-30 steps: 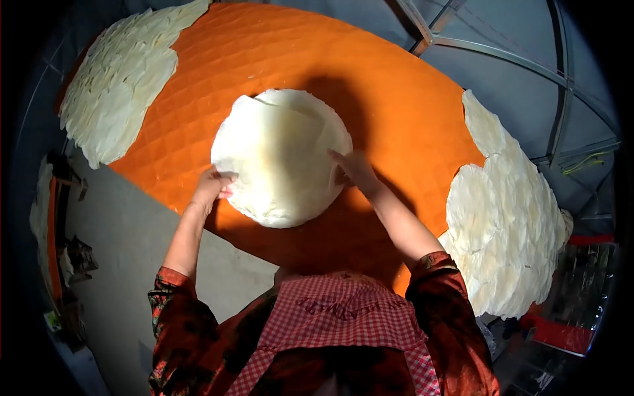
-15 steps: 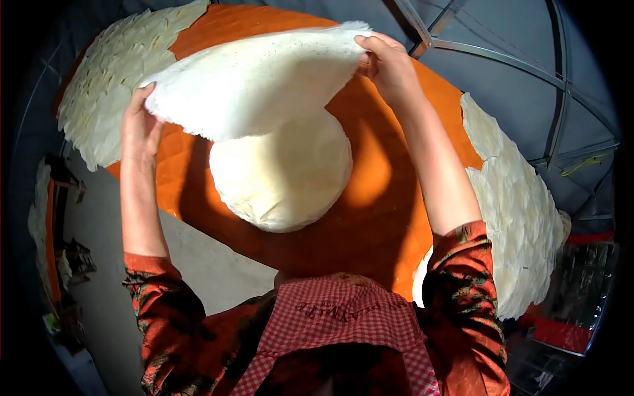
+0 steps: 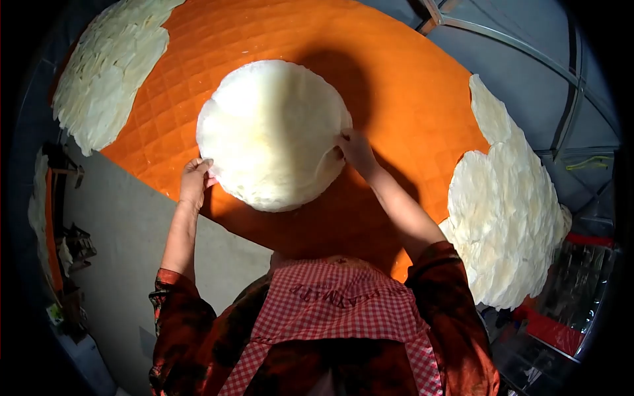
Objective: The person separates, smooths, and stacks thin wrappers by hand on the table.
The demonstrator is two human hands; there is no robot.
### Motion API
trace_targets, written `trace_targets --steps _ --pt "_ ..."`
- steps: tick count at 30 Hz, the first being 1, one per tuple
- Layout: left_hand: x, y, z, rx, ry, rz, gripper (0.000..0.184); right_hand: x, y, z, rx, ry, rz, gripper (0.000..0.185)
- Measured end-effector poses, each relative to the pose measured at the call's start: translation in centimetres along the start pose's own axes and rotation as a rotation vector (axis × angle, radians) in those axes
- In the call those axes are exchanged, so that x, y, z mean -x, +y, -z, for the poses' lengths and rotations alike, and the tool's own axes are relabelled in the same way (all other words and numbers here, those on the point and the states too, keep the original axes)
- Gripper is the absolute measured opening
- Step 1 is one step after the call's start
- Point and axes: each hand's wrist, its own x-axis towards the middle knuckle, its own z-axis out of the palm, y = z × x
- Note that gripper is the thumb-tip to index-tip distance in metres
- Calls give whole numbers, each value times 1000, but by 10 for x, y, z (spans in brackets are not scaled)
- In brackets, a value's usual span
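Observation:
A thin, round, pale flatbread (image 3: 274,132) lies over a pile of the same kind on the orange quilted cloth. At its lower left rim, my left hand (image 3: 195,181) pinches the edge between thumb and fingers. My right hand (image 3: 356,152) grips the right rim, where the edge is slightly folded up. The lower sheets of the pile are mostly hidden beneath the top one.
Overlapping flatbreads (image 3: 109,72) cover the far left end of the orange cloth (image 3: 409,99). More flatbreads (image 3: 505,218) are heaped on the right side. Metal frame bars (image 3: 515,43) stand beyond the cloth. Grey floor (image 3: 125,244) shows at the lower left.
Both hands have come down and toward me. The flatbread that was held raised and curved above the pile now lies flat on it, with both hands still at its edges.

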Motion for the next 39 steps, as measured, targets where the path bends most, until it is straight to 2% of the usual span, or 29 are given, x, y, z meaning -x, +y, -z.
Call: trace_targets --steps 5,8,9,10,12,14,15,16,17,18,19,20,24,25,28,29,31,32,33,34,36,37,39 --pt "15 15 -6 70 45 60 11 -4 -12 13 -68 4 -87 24" --pt "17 2 -6 -183 17 60 14 -3 9 14 43 14 -67 22" --pt "19 -2 -9 -371 59 -5 17 -6 16 15 109 10 -45 21" --pt "18 -13 -5 -886 207 -459 19 -5 17 16 197 71 -10 18" --pt "58 20 -42 -1039 414 -910 20 -3 14 19 371 207 64 14" --pt "74 26 -60 -938 133 -916 22 -1 -7 14 596 417 371 13" --pt "78 24 -72 -923 -65 -990 29 2 -19 8 710 511 524 18" --pt "82 17 -84 -1002 -211 -941 40 3 -31 -2 795 448 645 27" --pt "82 14 -98 -1034 -385 -993 55 2 -43 -14 875 387 766 35" --pt "82 1 -110 -1133 -403 -1028 55 -1 -51 -20 955 328 887 44" --pt "69 -28 -113 -1289 -440 -1129 66 -10 -45 -22 987 316 844 50" --pt "66 -52 -118 -1425 -433 -1036 76 -26 -31 -28 1016 304 808 56" --pt "73 -69 -114 -1414 -452 -1065 82 -57 8 -29 1082 182 617 69" --pt "72 -64 -117 -1422 -454 -1061 83 -62 9 -26 1091 170 628 69" --pt "80 -48 -116 -1392 -525 -994 79 -74 25 -21 1052 99 654 65" --pt "73 -43 -104 -1242 -555 -1042 70 -90 36 -19 998 58 681 62" --pt "78 7 -118 -1032 -568 -1069 53 -82 28 -27 986 253 797 59" --pt "98 53 -131 -998 -528 -1030 43 -67 18 -26 985 387 830 57" --pt "90 45 -131 -968 -423 -985 38 -46 1 -26 958 469 843 56" --pt "88 35 -122 -952 -298 -914 33 -12 -28 -15 884 412 799 55" --pt "85 25 -135 -914 -430 -1059 29 20 -15 -10 597 408 740 46" --pt "88 19 -153 -858 -545 -1077 27 34 -6 1 500 413 695 38" --pt "114 -17 -206 -740 -766 -1099 23 44 40 21 419 457 556 35"
